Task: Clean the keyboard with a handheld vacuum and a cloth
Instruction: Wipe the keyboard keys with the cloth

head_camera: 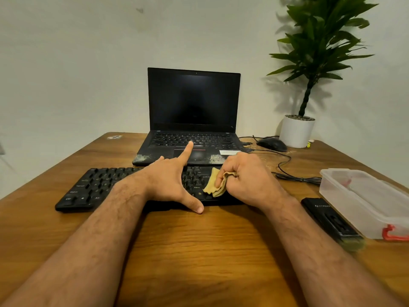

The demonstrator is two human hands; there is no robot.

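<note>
Head view: a black keyboard is seen lying across a wooden bench, just in front of an open laptop whose screen is dark and whose palm rest is marked with pale dust at both front corners. The left hand is held over the middle of the keyboard, its fingers spread apart and straight, the index finger raised toward the laptop and the thumb stretched down to the keyboard's near edge (whether the palm touches the keys cannot be told). A folded yellow cloth is gripped by the right hand, whose fingers are curled tightly round it; the cloth is pressed on the right part of the keyboard. A black handheld vacuum is laid on the bench to the right, just beside a clear plastic box with a red clasp. Farther back on the right, a black mouse with its cable is placed near a white-potted plant.
</note>
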